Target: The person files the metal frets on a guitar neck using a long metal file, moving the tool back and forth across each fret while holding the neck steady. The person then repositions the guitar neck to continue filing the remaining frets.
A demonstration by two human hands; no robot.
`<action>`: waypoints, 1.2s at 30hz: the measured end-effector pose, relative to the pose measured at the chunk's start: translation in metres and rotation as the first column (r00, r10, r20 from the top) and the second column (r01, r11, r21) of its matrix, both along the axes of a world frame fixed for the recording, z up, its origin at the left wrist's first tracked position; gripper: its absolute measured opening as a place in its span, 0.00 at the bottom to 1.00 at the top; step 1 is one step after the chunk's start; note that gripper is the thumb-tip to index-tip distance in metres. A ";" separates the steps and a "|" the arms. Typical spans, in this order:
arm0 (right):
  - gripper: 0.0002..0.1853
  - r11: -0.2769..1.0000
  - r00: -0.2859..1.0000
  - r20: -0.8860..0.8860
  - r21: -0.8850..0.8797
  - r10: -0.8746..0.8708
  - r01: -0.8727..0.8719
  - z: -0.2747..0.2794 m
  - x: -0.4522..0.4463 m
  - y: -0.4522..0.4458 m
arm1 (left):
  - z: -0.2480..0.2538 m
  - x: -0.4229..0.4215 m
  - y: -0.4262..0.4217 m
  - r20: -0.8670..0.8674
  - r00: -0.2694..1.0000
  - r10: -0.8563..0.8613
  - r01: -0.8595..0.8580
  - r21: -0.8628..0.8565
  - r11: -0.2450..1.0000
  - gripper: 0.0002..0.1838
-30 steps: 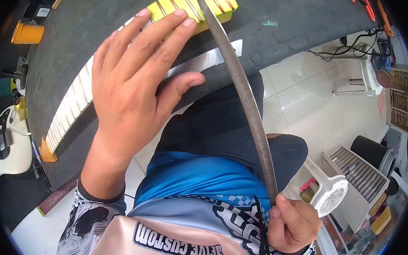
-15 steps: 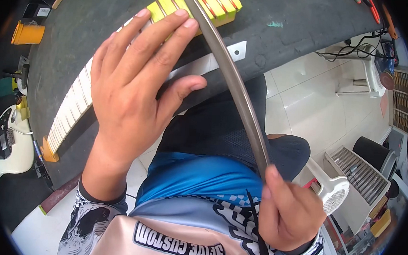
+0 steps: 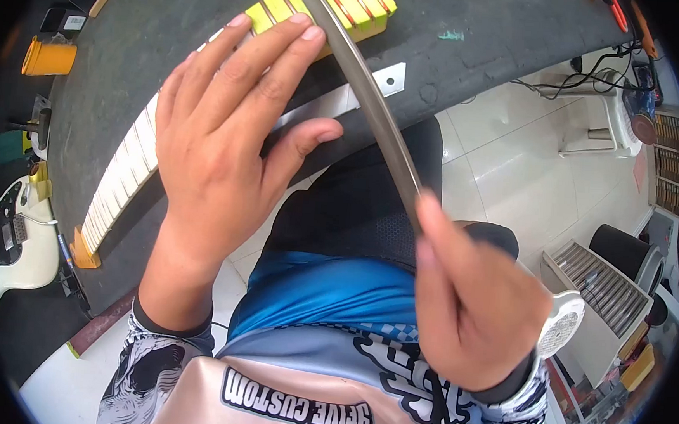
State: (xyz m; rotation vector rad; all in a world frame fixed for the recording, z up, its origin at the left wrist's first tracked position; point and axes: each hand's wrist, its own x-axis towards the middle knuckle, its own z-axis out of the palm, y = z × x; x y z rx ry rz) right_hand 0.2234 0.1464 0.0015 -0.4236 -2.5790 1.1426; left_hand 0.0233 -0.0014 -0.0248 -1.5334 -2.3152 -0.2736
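Our left hand [image 3: 217,146] lies flat, fingers [image 3: 245,70] parted, on the taped guitar neck [image 3: 127,162], worktop [image 3: 476,14] beneath it; our right hand [image 3: 480,302] clenches the file [image 3: 368,92] across it. Any sideways slip could scrape our nearby left fingertips [image 3: 312,34].

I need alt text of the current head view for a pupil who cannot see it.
A person's right hand holds a long metal file across a white and yellow fretted neck. The left hand lies on the neck, above a dark bench; a white guitar body is at left.
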 end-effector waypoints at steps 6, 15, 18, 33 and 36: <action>0.27 1.000 0.999 0.035 -0.003 -0.001 0.001 0.003 0.060 -0.014 | 0.000 0.000 -0.001 -0.005 1.000 0.002 -0.002 -0.004 1.000 0.32; 0.16 0.997 0.980 -0.185 -0.021 -0.070 0.068 -0.008 -0.074 0.005 | 0.002 0.000 0.000 0.020 1.000 0.002 -0.002 -0.010 1.000 0.33; 0.16 0.993 0.985 -0.137 -0.067 -0.102 0.093 -0.003 -0.058 0.008 | 0.003 0.000 -0.001 0.020 1.000 0.010 -0.010 -0.025 1.000 0.33; 0.19 0.982 0.996 -0.005 -0.167 -0.090 0.088 -0.003 0.079 -0.013 | -0.004 -0.002 -0.002 -0.009 1.000 -0.011 0.011 0.019 1.000 0.32; 0.21 0.995 0.998 -0.002 -0.075 -0.058 0.058 -0.001 0.081 -0.013 | -0.004 -0.002 -0.002 -0.009 1.000 -0.011 0.012 0.020 1.000 0.32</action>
